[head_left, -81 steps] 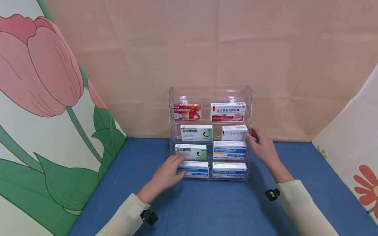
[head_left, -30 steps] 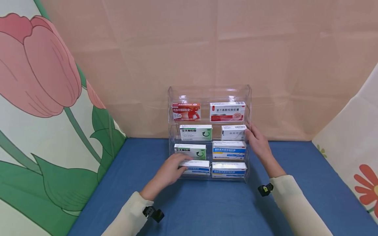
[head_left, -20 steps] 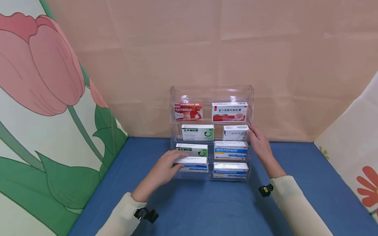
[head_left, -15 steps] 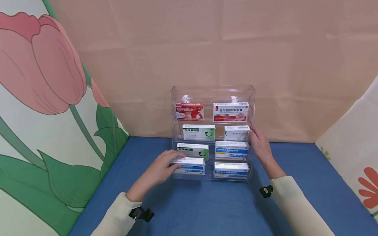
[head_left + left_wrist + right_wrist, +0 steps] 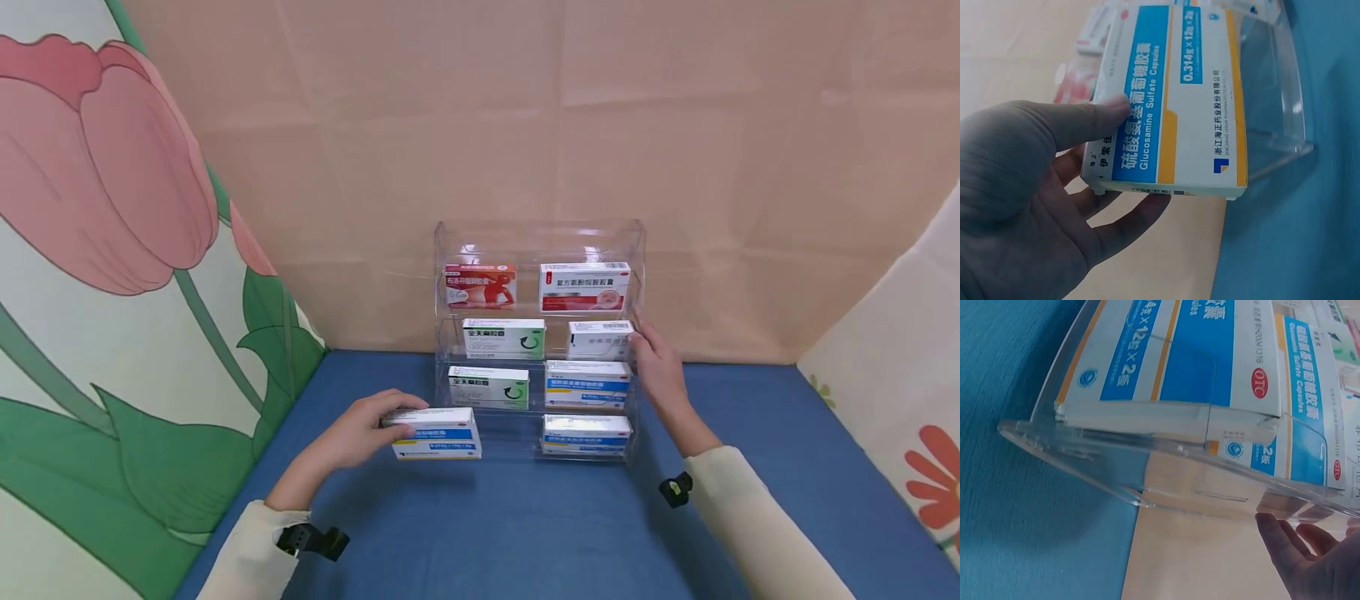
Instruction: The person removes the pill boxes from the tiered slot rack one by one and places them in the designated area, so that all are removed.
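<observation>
My left hand (image 5: 371, 429) grips a white, blue and yellow medicine box (image 5: 438, 435), labelled Glucosamine Sulfate Capsules, by its left end, thumb across the printed face. The box is in front of the lower left of a clear tiered display rack (image 5: 504, 429), apart from its bottom tier. My right hand (image 5: 663, 375) touches the rack's right side panel with its fingertips, beside a small white box (image 5: 600, 340). In the right wrist view the thumb and fingers are at the outside of the clear panel (image 5: 1197, 464); part of the hand is cut off.
Other medicine boxes stand in the rack: a red one (image 5: 481, 286), a white and red one (image 5: 585, 287), two green and white ones, and two blue and white ones on the right. A blue cloth (image 5: 540, 533) covers the table; a pinkish-beige backdrop (image 5: 525, 125) hangs behind.
My left hand has taken the blue and white box from the bottom left of the rack, lifted it, then brought it left and towards me. The right hand stays at the rack's side.
</observation>
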Action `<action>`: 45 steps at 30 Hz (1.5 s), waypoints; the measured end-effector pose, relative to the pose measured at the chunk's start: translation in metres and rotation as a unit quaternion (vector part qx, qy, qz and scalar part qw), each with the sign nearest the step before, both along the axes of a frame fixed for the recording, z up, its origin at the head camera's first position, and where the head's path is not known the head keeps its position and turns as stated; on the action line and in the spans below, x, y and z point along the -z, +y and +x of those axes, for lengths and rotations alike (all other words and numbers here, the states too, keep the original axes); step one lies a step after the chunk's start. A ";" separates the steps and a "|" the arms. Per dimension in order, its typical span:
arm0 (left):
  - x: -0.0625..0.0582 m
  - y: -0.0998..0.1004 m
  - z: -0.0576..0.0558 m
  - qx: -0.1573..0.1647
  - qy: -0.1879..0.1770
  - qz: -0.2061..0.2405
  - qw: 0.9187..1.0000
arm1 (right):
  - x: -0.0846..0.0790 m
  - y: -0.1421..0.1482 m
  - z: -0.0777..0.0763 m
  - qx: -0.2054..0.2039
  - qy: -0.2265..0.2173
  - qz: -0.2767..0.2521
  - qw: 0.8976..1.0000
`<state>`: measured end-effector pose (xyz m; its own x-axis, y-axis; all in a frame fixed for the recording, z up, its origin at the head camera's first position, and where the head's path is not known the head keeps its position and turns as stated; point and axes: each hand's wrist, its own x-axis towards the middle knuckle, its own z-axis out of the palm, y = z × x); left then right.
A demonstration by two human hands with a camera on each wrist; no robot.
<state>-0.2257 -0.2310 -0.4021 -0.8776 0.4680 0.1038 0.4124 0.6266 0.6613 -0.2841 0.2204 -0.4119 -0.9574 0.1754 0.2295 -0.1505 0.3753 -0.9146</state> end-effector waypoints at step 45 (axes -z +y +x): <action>0.034 -0.086 -0.073 -0.048 -0.105 -0.035 0.993 | -0.007 -0.004 0.004 -0.026 -0.070 -0.128 0.989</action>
<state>-0.2990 -0.3173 -0.4365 -0.9177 0.3800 -0.1161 0.2055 0.7039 0.6799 -0.2799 0.2167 -0.4048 -0.9859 0.1596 0.0494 -0.0298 0.1234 -0.9919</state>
